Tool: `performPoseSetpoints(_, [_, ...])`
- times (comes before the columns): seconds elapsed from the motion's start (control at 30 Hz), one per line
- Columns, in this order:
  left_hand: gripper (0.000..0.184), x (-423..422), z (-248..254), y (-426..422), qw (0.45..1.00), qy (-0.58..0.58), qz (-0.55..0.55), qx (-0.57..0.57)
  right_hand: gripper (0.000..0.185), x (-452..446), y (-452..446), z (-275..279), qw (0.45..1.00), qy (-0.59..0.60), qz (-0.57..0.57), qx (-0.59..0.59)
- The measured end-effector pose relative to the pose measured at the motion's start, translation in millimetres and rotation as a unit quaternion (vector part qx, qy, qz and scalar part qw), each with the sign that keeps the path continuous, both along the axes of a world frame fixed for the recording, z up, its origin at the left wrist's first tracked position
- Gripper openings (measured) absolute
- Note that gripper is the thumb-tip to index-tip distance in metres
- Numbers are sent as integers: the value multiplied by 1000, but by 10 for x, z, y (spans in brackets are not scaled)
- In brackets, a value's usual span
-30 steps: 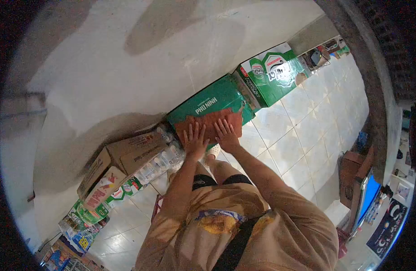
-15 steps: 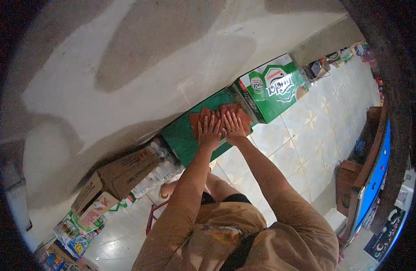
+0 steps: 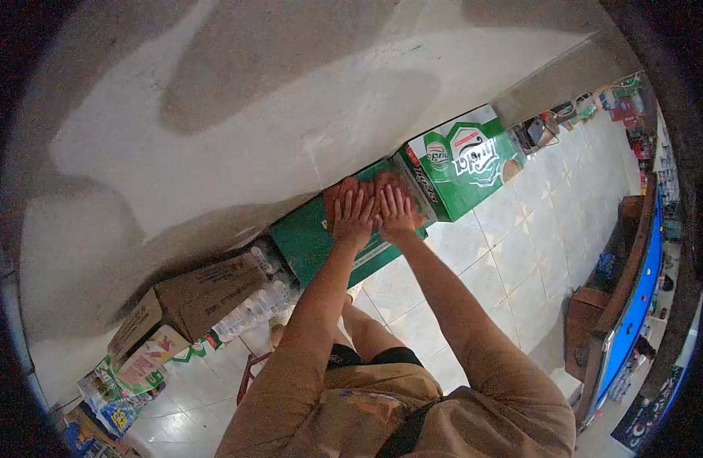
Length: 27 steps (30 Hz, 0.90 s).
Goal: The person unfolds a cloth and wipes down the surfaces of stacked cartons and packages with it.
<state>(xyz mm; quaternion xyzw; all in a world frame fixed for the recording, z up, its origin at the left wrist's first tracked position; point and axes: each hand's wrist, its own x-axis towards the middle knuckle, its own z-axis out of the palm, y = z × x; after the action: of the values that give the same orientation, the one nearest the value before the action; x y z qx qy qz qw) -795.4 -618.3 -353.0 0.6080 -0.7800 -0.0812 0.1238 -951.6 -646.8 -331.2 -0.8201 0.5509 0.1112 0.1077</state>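
Observation:
Side by side, both my hands lie on a crumpled reddish-brown cloth (image 3: 373, 189) that rests on the top of a green box (image 3: 304, 240). My left hand (image 3: 353, 220) is flat, its fingers stretched out over the cloth. Just to its right, my right hand (image 3: 395, 215) also lies flat with fingers extended toward the wall, the thumbs close together. Neither hand grips the cloth; they press or rest on it from above. Part of the cloth is hidden under the palms. Light lettering partly shows on the box beside the cloth.
Right of the green box stands a green-and-white printed carton (image 3: 466, 164). Left are bottles in clear plastic (image 3: 252, 311) and an open brown cardboard box (image 3: 206, 294). A wall (image 3: 237, 153) runs behind them. A blue-topped table (image 3: 633, 305) stands far right on the tiled floor (image 3: 511, 229).
Both hands stay flat on the cloth, which now looks more bunched, with less of it showing beside the hands. The view has shifted slightly.

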Motion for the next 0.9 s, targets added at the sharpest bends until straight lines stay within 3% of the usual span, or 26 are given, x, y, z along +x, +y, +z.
performPoseSetpoints(0.07, [65,41,59,329,999,31,-10,-35,72,-17,348,-199,997,-12,18,-71])
performPoseSetpoints(0.13, [58,63,336,716,998,58,19,14,72,29,730,-288,985,-86,38,-145])
performPoseSetpoints(0.2, [55,139,298,1187,999,9,28,33,73,116,1087,-138,985,-127,52,-105])
performPoseSetpoints(0.23, [54,186,301,1415,997,16,38,60,73,179,1246,-130,988,-68,84,-113])
performPoseSetpoints(0.3, [53,335,290,1668,996,14,44,78,72,335,1480,-61,978,-125,103,-132])
performPoseSetpoints(0.37, [54,550,257,1743,997,-5,35,65,74,479,1472,-57,979,-163,102,-74])
performPoseSetpoints(0.47, [58,687,292,1360,996,-42,42,63,75,632,1045,-165,968,-158,143,-134])
performPoseSetpoints(0.57, [60,730,192,831,997,-26,58,38,76,728,484,40,987,-101,125,-19])
performPoseSetpoints(0.67, [60,690,154,462,997,-34,63,29,76,744,200,-103,980,-136,93,-115])
performPoseSetpoints(0.77, [62,648,248,469,994,-73,56,53,77,793,424,-61,991,-108,-3,-77])
performPoseSetpoints(0.83, [64,598,311,675,993,-83,42,72,78,699,633,-86,990,-121,29,-73])
performPoseSetpoints(0.9, [66,526,432,976,998,-11,33,51,83,536,835,-56,989,-130,56,-43])
